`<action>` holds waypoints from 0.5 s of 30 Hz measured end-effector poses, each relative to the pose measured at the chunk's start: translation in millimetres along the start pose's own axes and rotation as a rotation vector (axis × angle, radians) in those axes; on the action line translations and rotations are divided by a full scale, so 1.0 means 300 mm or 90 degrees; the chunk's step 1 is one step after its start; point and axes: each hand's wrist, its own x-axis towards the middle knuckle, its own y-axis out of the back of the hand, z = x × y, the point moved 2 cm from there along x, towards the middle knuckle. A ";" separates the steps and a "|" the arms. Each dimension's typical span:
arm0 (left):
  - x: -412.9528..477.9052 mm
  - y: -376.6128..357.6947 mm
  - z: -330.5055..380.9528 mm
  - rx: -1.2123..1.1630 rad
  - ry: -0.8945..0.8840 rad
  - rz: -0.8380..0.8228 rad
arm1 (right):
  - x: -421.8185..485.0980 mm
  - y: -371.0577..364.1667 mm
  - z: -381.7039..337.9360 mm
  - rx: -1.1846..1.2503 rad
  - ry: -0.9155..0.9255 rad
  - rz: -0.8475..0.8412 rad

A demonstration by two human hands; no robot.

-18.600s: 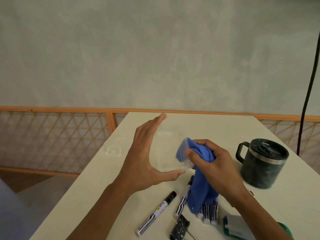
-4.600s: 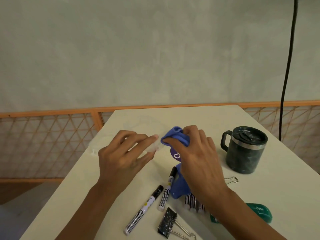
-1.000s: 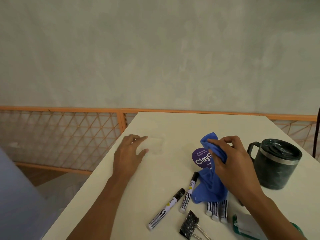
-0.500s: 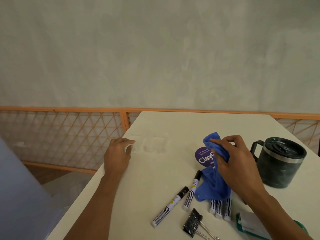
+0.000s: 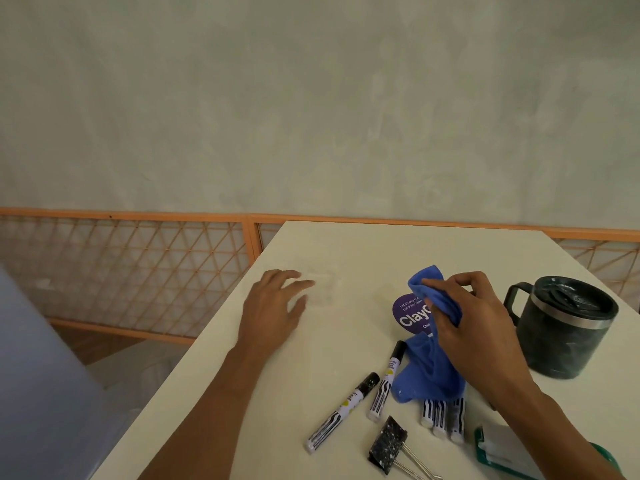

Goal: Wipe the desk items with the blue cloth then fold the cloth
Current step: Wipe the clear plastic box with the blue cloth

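Note:
My right hand [image 5: 474, 327] grips the bunched blue cloth [image 5: 427, 372], whose tail hangs down over several black-and-white markers [image 5: 381, 393]. Beneath the cloth lies a purple round label [image 5: 408, 315] with white lettering. My left hand [image 5: 273, 306] hovers with relaxed fingers over the cream desk [image 5: 346, 358], next to a faint clear plastic item [image 5: 322, 284] near the desk's left edge. It holds nothing.
A dark lidded mug [image 5: 561, 327] stands at the right. A black binder clip [image 5: 388, 445] and a green-and-white object [image 5: 502, 452] lie near the front edge. An orange lattice railing [image 5: 138, 265] runs behind and left of the desk.
My left hand has slid from the desk's left edge a little right, toward the clear plastic item. My right hand still grips the cloth over the purple label.

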 end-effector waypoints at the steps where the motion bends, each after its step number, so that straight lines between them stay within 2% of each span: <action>1: 0.002 -0.011 0.002 0.001 0.000 -0.006 | 0.000 0.000 0.001 0.002 0.001 0.001; 15: 0.012 -0.014 -0.016 0.001 0.050 0.014 | -0.002 -0.002 -0.006 0.003 0.001 0.002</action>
